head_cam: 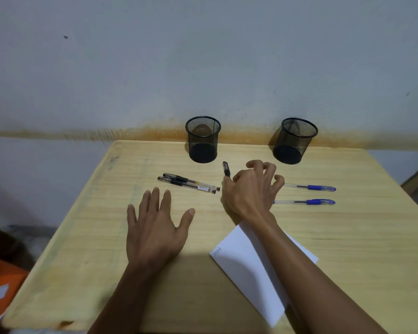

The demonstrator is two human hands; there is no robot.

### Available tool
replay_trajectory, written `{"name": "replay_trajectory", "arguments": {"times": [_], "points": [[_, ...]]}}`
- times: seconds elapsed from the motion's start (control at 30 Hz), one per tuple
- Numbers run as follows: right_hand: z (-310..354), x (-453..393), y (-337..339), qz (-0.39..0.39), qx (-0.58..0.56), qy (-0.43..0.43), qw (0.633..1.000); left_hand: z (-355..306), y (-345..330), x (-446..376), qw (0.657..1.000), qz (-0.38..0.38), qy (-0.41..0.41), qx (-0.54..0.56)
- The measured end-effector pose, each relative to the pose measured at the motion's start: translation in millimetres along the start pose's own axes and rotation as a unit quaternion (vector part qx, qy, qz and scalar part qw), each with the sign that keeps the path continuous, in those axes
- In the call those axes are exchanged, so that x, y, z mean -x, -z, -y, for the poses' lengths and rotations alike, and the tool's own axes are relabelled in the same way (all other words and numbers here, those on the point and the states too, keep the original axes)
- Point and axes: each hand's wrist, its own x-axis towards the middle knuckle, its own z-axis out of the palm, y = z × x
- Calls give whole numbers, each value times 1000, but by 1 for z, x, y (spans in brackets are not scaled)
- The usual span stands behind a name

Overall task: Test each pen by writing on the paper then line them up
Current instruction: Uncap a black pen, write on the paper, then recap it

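Where wooden table (pixel 348 237) meets stained wall (pixel 203 56), mesh cups (pixel 203 141) stand.

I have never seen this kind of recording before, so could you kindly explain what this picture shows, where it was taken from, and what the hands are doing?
No machine here: these are a person's two bare hands, filmed by one wide-angle camera worn on the head, looking forward and down. That is why the arms enter from the bottom edge.

The surface is a wooden table against a wall. At the back stand two black mesh cups. On the left lie two black pens side by side; on the right, two blue pens, one behind the other. A white paper with a little writing lies near the front, partly under the right forearm.

The left hand is open with fingers spread, low over the table. The right hand holds another black pen, whose end sticks up behind the knuckles.
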Motion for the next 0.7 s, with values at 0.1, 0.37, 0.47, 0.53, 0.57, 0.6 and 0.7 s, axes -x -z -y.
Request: {"name": "replay_trajectory", "arguments": {"times": [0.1, 0.37, 0.47, 0.53, 0.57, 0.6, 0.7], "points": [[5, 7, 4, -35, -29, 90, 995, 0, -1, 0, 1000, -2, -1, 0], [29, 14, -14, 29, -13, 192, 981, 0, 1, 1, 1000, -5, -1, 3], [28, 13, -19, 29, -3, 194, 980, 0, 0, 1, 1000, -7, -1, 5], [27, 12, -20, 30, 7, 200, 979, -1, 0, 1, 1000, -6, 2, 6], [28, 12, -20, 32, 16, 200, 979, -1, 0, 0, 1000, -6, 3, 6], [28, 12, -21, 34, 24, 200, 979, -1, 0, 0, 1000, -6, 3, 7], [30, 11, -21, 41, 43, 207, 977, -1, 0, 0, 1000, -4, 4, 9]]}}
